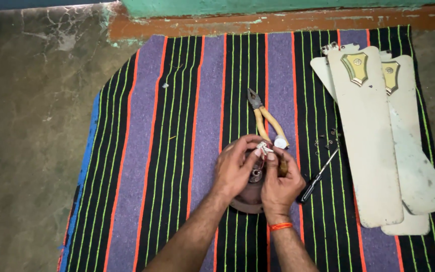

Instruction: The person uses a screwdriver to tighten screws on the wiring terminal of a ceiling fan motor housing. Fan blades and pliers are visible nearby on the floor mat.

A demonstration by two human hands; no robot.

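My left hand [233, 166] and my right hand [280, 184] meet over a round brown fan motor housing [247, 199] on a striped mat [177, 151]. Between the fingertips of both hands I pinch thin white and red wires [263, 149] that rise from the housing's centre hub [256, 175]. An orange thread band [280, 226] circles my right wrist. Just beyond my fingers lie pliers [263, 116] with pale yellowish handles.
Three cream fan blades [368, 141] with gold emblems are stacked at the mat's right. A black-handled screwdriver [318, 177] and small loose screws [327, 141] lie between them and my hands. Bare stone floor [26, 126] lies left; a wall base [278, 20] runs along the top.
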